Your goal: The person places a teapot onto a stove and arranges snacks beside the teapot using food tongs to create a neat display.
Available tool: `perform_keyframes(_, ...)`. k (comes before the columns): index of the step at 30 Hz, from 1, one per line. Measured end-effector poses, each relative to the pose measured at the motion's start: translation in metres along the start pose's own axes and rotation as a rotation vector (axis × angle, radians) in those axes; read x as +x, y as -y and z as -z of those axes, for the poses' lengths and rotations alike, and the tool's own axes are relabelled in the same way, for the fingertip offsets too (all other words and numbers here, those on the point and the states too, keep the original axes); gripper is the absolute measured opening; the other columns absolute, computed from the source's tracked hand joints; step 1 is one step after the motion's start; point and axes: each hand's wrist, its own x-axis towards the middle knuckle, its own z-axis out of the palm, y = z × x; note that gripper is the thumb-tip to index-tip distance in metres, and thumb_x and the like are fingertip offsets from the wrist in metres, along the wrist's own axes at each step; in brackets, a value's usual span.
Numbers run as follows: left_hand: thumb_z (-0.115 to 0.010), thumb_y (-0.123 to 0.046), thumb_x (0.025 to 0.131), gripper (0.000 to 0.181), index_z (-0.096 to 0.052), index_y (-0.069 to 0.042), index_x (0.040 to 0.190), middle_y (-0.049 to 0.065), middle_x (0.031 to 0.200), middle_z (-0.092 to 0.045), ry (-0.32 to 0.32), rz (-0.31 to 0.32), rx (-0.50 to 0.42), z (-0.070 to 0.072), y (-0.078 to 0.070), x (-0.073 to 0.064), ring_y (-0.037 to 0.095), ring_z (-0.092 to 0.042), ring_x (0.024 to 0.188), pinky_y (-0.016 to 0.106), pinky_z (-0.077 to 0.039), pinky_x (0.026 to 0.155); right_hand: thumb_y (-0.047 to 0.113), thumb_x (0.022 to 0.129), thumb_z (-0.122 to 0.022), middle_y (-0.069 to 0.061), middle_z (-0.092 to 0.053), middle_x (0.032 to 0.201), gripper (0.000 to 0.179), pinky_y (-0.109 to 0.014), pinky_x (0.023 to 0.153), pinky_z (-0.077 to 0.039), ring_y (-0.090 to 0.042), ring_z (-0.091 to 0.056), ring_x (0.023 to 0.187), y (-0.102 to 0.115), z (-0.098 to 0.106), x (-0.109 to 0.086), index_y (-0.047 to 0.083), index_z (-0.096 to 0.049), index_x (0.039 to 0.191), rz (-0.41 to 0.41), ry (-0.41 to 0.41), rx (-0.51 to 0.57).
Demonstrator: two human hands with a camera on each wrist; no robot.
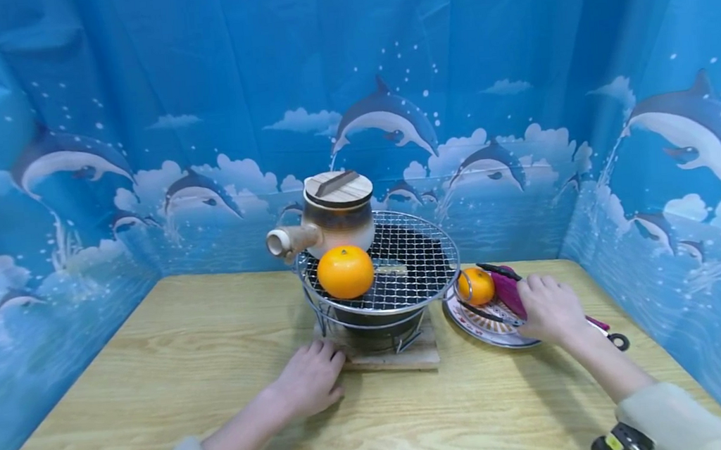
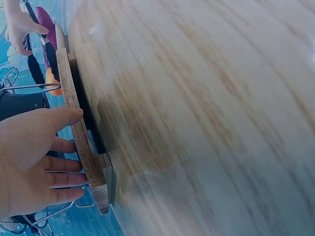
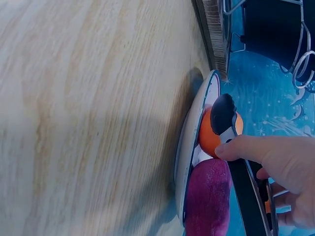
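My right hand (image 1: 551,309) grips black-tipped tongs (image 3: 243,189) over a plate (image 1: 493,338) on the right. The tong tips stand on either side of an orange fruit (image 1: 476,286) lying on that plate; whether they touch it I cannot tell. Beside the fruit lies a long purple vegetable (image 3: 209,196), like a sweet potato, partly hidden by the hand. My left hand (image 1: 312,377), its fingers extended in the left wrist view, rests at the near left edge of a wooden board (image 2: 81,132) beneath a round grill (image 1: 368,323).
On the grill's wire mesh (image 1: 410,256) sit another orange fruit (image 1: 345,272) and a clay pot (image 1: 351,233) with a wooden lid (image 1: 338,188); its handle (image 1: 292,241) sticks out left. Blue dolphin-print curtains (image 1: 250,120) enclose the wooden table (image 1: 185,338).
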Motion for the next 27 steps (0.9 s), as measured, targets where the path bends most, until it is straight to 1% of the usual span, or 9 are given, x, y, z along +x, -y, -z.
perform_keyframes(9,-0.07,-0.033,0.075,0.037,-0.059,-0.004,0.094,0.013,0.098,-0.057,0.003,0.002,0.005,0.0,0.0,0.0,0.026,-0.054,0.087,0.039,-0.048,0.07,0.034,0.054,-0.083,-0.015,-0.049,0.085,0.062,-0.05,0.068,-0.043,-0.036,-0.049,0.084,0.002,-0.003,0.004,-0.003,-0.052,0.092,-0.007,0.017,-0.03)
perform_keyframes(16,-0.07,-0.033,0.076,0.037,-0.059,-0.004,0.095,0.014,0.101,-0.057,0.013,0.011,-0.009,0.002,0.001,0.001,0.027,-0.054,0.09,0.04,-0.048,0.073,0.035,0.054,-0.083,-0.016,-0.049,0.086,0.063,-0.05,0.068,-0.042,-0.036,-0.049,0.084,0.001,-0.005,0.005,-0.004,-0.052,0.093,-0.001,0.021,-0.036)
perform_keyframes(21,-0.07,-0.033,0.076,0.037,-0.059,-0.004,0.095,0.014,0.101,-0.057,0.015,0.011,-0.003,0.001,0.001,0.001,0.027,-0.054,0.09,0.04,-0.048,0.073,0.033,0.054,-0.083,-0.017,-0.05,0.086,0.062,-0.05,0.068,-0.042,-0.036,-0.048,0.084,0.001,-0.007,0.005,-0.004,-0.052,0.092,0.001,0.011,-0.044)
perform_keyframes(27,-0.07,-0.033,0.075,0.037,-0.059,-0.004,0.096,0.014,0.103,-0.057,0.019,0.006,-0.005,0.0,0.001,0.001,0.028,-0.054,0.091,0.04,-0.048,0.074,0.032,0.053,-0.083,-0.016,-0.05,0.085,0.059,-0.049,0.066,-0.041,-0.036,-0.049,0.083,-0.001,-0.012,0.005,-0.003,-0.052,0.089,0.011,-0.027,-0.028)
